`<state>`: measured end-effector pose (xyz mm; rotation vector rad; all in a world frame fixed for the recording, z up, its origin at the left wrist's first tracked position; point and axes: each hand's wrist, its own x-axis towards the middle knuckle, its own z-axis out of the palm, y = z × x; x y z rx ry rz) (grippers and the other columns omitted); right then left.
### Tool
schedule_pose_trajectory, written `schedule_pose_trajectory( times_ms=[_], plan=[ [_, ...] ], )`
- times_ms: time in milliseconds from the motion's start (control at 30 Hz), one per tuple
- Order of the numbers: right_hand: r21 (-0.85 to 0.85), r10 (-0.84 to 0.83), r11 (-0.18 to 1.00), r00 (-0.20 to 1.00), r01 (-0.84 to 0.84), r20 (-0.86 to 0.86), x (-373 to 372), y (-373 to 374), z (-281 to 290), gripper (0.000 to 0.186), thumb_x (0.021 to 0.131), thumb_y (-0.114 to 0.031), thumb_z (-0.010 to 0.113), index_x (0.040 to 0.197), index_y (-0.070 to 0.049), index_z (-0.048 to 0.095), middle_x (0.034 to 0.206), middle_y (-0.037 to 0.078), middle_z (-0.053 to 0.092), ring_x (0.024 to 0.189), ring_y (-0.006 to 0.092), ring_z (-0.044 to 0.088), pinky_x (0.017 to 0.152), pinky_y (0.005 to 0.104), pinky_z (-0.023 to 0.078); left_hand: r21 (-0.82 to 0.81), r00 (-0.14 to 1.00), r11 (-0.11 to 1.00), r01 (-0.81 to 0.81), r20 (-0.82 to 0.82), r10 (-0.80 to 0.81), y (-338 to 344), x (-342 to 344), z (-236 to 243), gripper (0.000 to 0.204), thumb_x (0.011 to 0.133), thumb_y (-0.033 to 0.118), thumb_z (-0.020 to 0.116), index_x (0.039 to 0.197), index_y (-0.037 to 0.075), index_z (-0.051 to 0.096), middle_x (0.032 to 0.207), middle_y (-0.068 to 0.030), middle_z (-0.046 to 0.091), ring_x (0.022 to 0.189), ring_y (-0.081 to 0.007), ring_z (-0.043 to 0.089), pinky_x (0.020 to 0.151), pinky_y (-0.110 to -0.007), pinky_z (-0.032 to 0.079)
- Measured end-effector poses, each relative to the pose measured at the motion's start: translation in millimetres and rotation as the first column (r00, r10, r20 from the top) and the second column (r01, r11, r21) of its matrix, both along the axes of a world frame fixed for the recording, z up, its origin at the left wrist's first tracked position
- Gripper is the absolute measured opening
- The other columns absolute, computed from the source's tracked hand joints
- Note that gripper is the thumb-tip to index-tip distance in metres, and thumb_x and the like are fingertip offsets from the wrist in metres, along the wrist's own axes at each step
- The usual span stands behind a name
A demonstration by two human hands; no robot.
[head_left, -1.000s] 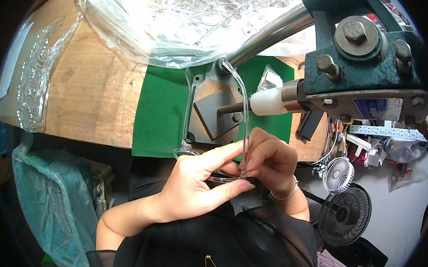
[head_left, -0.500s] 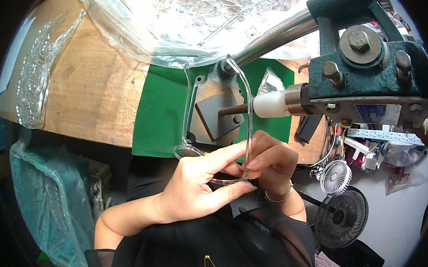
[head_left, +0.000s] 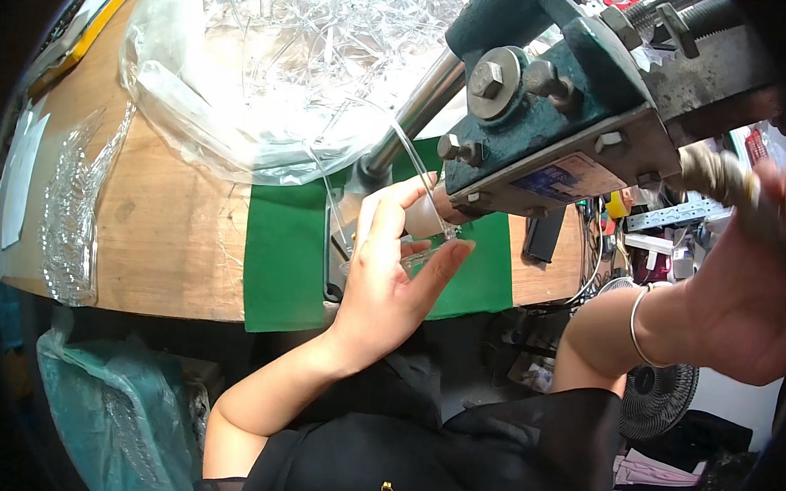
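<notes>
My left hand pinches a clear eyeglass frame between thumb and fingers, close to the white collar on the press ram. Both clear temples stand up from the frame, toward the plastic bag. Its lens area is partly hidden by my fingers. To the right, my right hand is raised beside the wrapped end of a press lever. Its fingers are smeared by motion and run to the dark rim, so their grip is unclear. The green press head stands between my hands.
Behind lies a large clear bag full of transparent glasses parts. A green mat covers part of the wooden table. A dark phone-like object lies right of the mat. A teal plastic-lined bin stands lower left; a black fan lower right.
My right hand has let go of the eyeglass frame and swung right and up to the lever. My left hand has carried the frame up to the press ram. The view has shifted.
</notes>
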<state>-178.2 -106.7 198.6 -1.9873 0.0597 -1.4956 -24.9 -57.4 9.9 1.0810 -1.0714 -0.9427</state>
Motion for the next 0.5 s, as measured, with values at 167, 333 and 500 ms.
schedule_pose_trajectory(
  times_ms=[167,333,500],
  plan=[
    [0.048,0.086,0.995,0.995,-0.089,0.051,-15.3,35.5,-58.9,0.036,0.072,-0.038,0.06,0.089,-0.007,0.051,0.081,0.003,0.048,0.079,0.017,0.045,0.089,0.0357,0.028,-0.067,0.995,0.997,0.048,-0.089,-0.054,-5.4,-12.6,-8.2,0.053,0.075,0.006,0.064,0.121,0.003,0.038,0.108,-0.0105,0.043,0.091,-0.0167,0.052,0.074,-0.029,0.047],
    [0.037,0.119,0.992,0.993,-0.119,-0.004,3.5,38.8,-60.3,0.031,0.073,-0.04,0.06,0.08,-0.011,0.051,0.074,0.0,0.045,0.074,0.014,0.043,0.086,0.0329,0.027,-0.131,0.985,0.991,-0.012,-0.174,-0.011,-8.8,-14.5,-12.5,0.052,0.076,0.006,0.063,0.122,0.002,0.037,0.108,-0.0122,0.043,0.091,-0.0184,0.051,0.079,-0.029,0.044],
    [0.063,0.169,0.984,0.986,-0.169,0.006,2.7,36.1,-41.3,0.029,0.074,-0.042,0.059,0.071,-0.015,0.051,0.067,-0.004,0.042,0.068,0.011,0.04,0.084,0.03,0.027,-0.112,0.995,0.99,-0.088,-0.058,0.082,-6.6,-17.0,-11.2,0.054,0.073,0.006,0.066,0.12,0.004,0.039,0.107,-0.0126,0.044,0.092,-0.0219,0.048,0.073,-0.029,0.043]
  ],
)
